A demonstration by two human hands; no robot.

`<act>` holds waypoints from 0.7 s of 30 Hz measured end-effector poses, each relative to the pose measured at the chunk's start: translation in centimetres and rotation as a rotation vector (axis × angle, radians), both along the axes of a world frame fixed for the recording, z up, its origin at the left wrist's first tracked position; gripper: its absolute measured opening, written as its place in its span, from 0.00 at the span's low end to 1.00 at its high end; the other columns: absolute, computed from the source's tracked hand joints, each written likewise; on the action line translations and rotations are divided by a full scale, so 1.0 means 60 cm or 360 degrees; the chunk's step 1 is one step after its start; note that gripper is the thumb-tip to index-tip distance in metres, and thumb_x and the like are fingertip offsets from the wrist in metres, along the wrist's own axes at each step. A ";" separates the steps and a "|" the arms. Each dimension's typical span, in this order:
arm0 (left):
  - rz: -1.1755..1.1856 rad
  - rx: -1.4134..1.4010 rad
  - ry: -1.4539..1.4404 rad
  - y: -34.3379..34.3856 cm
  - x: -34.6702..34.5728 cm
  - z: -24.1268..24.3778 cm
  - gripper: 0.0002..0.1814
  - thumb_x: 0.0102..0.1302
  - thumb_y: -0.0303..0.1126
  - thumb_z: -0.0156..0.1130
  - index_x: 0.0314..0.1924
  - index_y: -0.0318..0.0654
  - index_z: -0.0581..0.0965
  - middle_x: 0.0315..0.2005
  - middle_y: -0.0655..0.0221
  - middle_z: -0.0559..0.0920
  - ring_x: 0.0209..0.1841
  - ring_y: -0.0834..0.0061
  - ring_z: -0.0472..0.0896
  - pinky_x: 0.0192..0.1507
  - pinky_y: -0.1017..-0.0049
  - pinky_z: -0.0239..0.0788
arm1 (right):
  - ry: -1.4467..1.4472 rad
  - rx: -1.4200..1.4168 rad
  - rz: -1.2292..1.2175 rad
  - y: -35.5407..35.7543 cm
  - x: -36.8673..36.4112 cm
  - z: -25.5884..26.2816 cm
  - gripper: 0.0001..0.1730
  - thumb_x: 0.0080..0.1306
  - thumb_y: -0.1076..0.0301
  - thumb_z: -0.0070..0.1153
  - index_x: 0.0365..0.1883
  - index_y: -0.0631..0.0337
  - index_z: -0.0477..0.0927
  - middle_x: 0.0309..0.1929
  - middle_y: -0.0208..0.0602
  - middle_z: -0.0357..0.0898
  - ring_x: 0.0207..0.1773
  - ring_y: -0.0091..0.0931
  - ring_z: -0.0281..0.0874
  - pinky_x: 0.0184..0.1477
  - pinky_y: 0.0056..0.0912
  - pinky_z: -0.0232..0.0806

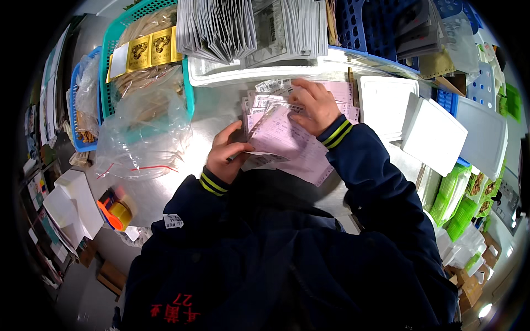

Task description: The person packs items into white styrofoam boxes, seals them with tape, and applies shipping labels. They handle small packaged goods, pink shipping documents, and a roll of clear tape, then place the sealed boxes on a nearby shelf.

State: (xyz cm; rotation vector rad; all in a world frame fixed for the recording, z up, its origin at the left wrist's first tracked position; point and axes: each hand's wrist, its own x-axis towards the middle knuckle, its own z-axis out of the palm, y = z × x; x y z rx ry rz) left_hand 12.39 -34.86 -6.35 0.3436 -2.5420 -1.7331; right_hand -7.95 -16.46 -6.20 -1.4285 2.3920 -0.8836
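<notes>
On the metal table lies an overlapping pile of pink printed forms [281,134] with punched edges. White barcode labels [273,86] lie at the pile's far edge, some partly under my fingers. My left hand [227,155] is at the pile's near left, thumb and fingers pinching the edge of a white printed slip [267,158]. My right hand [315,105] is over the upper part of the pile, its fingers apart and curved down onto the papers. What lies beneath its palm is hidden.
A white tray [256,76] of packed envelope-like sleeves [219,29] stands beyond the forms. Left are a teal basket [189,93] with yellow mushroom packaging [149,47], a clear plastic bag [140,140] and a tape dispenser [114,215]. White lids [434,136] and green baskets [449,196] stand right.
</notes>
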 end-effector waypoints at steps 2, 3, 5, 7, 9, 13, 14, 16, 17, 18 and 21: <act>-0.0042 0.0014 -0.0013 0.000 -0.002 -0.002 0.16 0.44 0.15 0.65 0.34 0.41 0.82 0.58 0.54 0.68 0.59 0.59 0.68 0.55 0.70 0.64 | -0.0035 0.0250 -0.0056 -0.003 0.007 0.001 0.23 0.47 0.68 0.63 0.44 0.49 0.73 0.47 0.31 0.72 0.49 0.35 0.69 0.47 0.41 0.60; -0.0051 0.0027 -0.0026 0.002 0.001 -0.006 0.16 0.44 0.14 0.65 0.34 0.41 0.82 0.58 0.53 0.68 0.60 0.58 0.68 0.56 0.69 0.64 | -0.0058 0.0381 -0.0071 -0.004 0.013 0.003 0.24 0.47 0.68 0.63 0.45 0.49 0.73 0.45 0.31 0.72 0.49 0.35 0.69 0.46 0.41 0.60; -0.0036 0.0092 -0.0055 0.003 0.009 -0.013 0.16 0.45 0.14 0.63 0.34 0.42 0.82 0.59 0.52 0.67 0.61 0.58 0.67 0.58 0.69 0.61 | -0.0135 0.0120 0.0054 0.000 0.016 0.011 0.21 0.43 0.73 0.63 0.39 0.56 0.76 0.32 0.33 0.72 0.39 0.36 0.71 0.39 0.39 0.62; -0.0095 0.0095 -0.0006 0.007 0.009 -0.011 0.17 0.45 0.13 0.62 0.34 0.43 0.82 0.59 0.52 0.67 0.60 0.57 0.67 0.59 0.70 0.61 | -0.0190 0.0002 0.0275 0.018 0.009 0.012 0.18 0.41 0.74 0.61 0.35 0.57 0.77 0.30 0.33 0.72 0.37 0.36 0.71 0.38 0.38 0.62; -0.0206 0.0061 0.0053 0.019 0.016 0.001 0.18 0.45 0.11 0.59 0.34 0.42 0.81 0.58 0.53 0.67 0.59 0.56 0.68 0.58 0.68 0.62 | -0.0172 -0.0107 0.0400 0.031 0.004 0.029 0.13 0.40 0.74 0.59 0.29 0.56 0.78 0.28 0.33 0.72 0.34 0.34 0.72 0.34 0.36 0.65; -0.0311 0.0174 0.0057 0.041 0.015 -0.007 0.19 0.48 0.08 0.55 0.37 0.37 0.80 0.56 0.54 0.69 0.55 0.59 0.72 0.54 0.69 0.67 | -0.0291 -0.0149 0.0352 0.023 -0.003 0.047 0.15 0.44 0.74 0.60 0.34 0.57 0.78 0.30 0.35 0.74 0.37 0.36 0.72 0.38 0.38 0.66; -0.0243 0.0209 -0.0120 0.040 0.014 -0.009 0.18 0.49 0.09 0.55 0.37 0.37 0.80 0.55 0.54 0.69 0.54 0.60 0.73 0.53 0.70 0.68 | -0.0327 -0.0167 0.0284 0.016 -0.004 0.045 0.15 0.45 0.74 0.60 0.35 0.58 0.78 0.31 0.35 0.74 0.38 0.37 0.73 0.39 0.39 0.66; -0.0056 0.0321 -0.0255 0.032 0.003 -0.020 0.17 0.50 0.10 0.56 0.39 0.34 0.78 0.52 0.57 0.71 0.52 0.65 0.75 0.49 0.74 0.70 | -0.0218 -0.0164 0.0161 -0.006 -0.010 0.030 0.25 0.46 0.76 0.60 0.46 0.62 0.75 0.39 0.42 0.76 0.44 0.41 0.73 0.47 0.37 0.66; -0.0005 0.0236 -0.0169 0.029 0.006 -0.021 0.17 0.51 0.10 0.56 0.39 0.34 0.78 0.52 0.57 0.72 0.51 0.65 0.75 0.49 0.74 0.70 | 0.0018 -0.0227 0.0089 -0.020 -0.013 0.031 0.28 0.47 0.77 0.61 0.50 0.62 0.74 0.40 0.44 0.77 0.44 0.42 0.73 0.46 0.37 0.66; 0.0053 0.0153 -0.0078 0.022 0.006 -0.021 0.16 0.51 0.10 0.56 0.39 0.34 0.78 0.51 0.58 0.73 0.51 0.66 0.75 0.48 0.75 0.70 | 0.0088 -0.0235 0.0061 -0.017 -0.019 0.026 0.30 0.48 0.78 0.61 0.53 0.63 0.71 0.41 0.45 0.76 0.45 0.42 0.73 0.48 0.37 0.66; 0.0061 -0.0270 -0.0093 -0.021 0.032 -0.004 0.12 0.52 0.17 0.61 0.38 0.34 0.78 0.48 0.58 0.74 0.50 0.67 0.75 0.46 0.77 0.69 | -0.0174 -0.0267 -0.0241 0.026 -0.007 0.033 0.21 0.51 0.78 0.60 0.46 0.65 0.75 0.36 0.44 0.77 0.39 0.36 0.77 0.42 0.31 0.70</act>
